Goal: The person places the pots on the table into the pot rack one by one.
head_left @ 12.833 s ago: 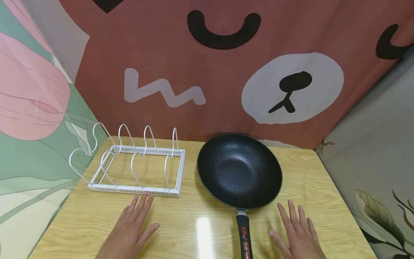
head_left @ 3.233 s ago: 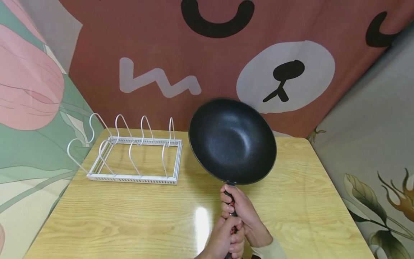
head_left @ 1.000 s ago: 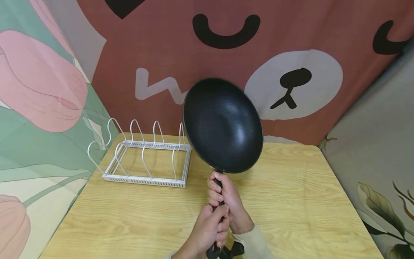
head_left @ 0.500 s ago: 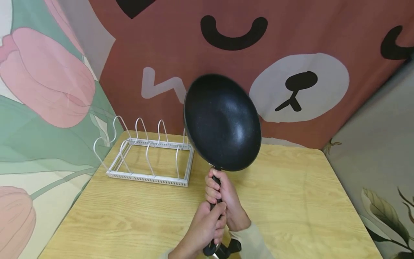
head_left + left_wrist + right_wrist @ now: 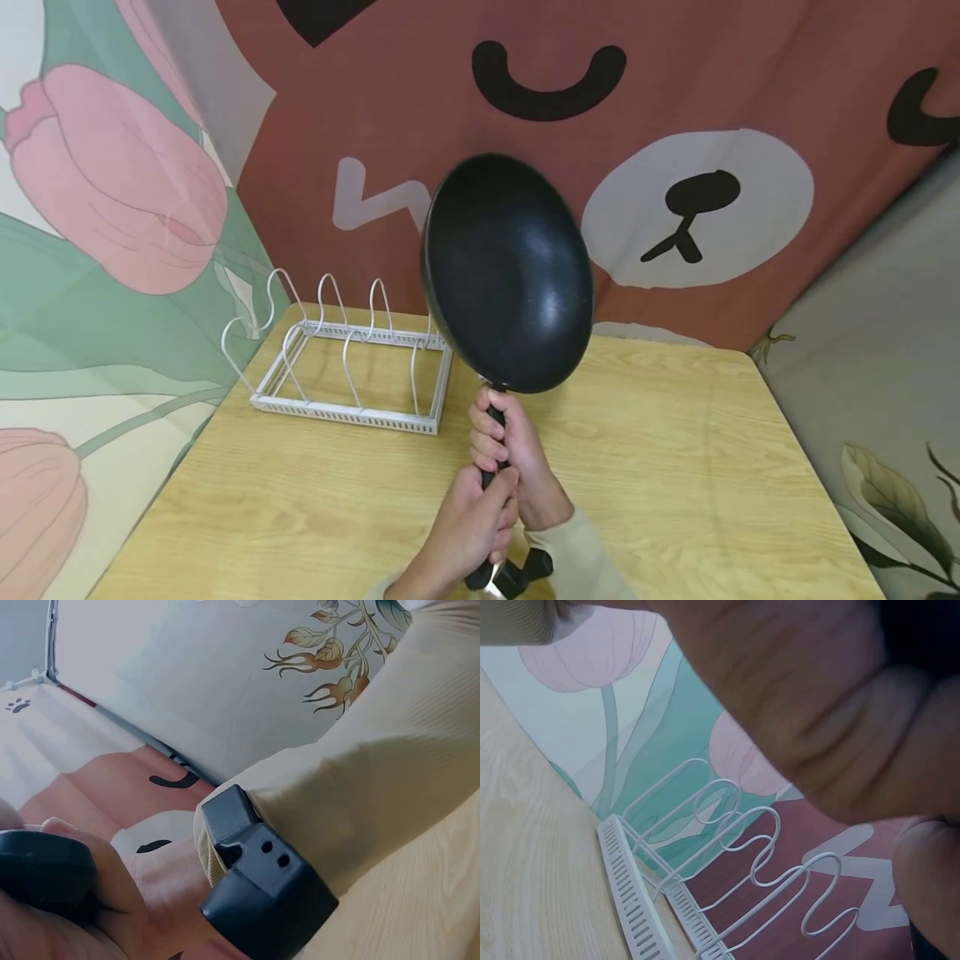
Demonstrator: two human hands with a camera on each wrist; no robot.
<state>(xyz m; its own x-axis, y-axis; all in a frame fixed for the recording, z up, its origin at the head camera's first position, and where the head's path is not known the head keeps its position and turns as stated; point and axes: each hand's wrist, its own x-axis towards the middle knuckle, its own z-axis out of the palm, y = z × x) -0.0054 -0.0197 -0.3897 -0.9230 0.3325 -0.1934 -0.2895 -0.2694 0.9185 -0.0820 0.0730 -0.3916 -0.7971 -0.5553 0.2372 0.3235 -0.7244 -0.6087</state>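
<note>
A black wok [image 5: 510,275] is held up above the table, tilted so that its dark inside faces me. My right hand [image 5: 521,450] grips the handle just below the pan. Lower down, my left hand [image 5: 468,521] holds the same handle, its thumb lying across it. The butt of the handle [image 5: 478,577] sticks out beneath that hand, and the left wrist view shows a rounded dark handle end [image 5: 41,870] close up. To the left stands a white wire rack [image 5: 345,412] with upright loops; the wok's edge overlaps its right end in the head view.
The wooden table [image 5: 637,467] carries the rack at its back left. A reddish cloth with a printed face [image 5: 697,317] hangs behind, and flowered cloths stand at both sides. A black wrist device [image 5: 270,892] sits on the right sleeve [image 5: 360,787].
Earlier the wok lay on the table with both hands flat beside it. Both hands have since taken its handle and raised it; over the last second it has tipped more upright and shifted slightly left.
</note>
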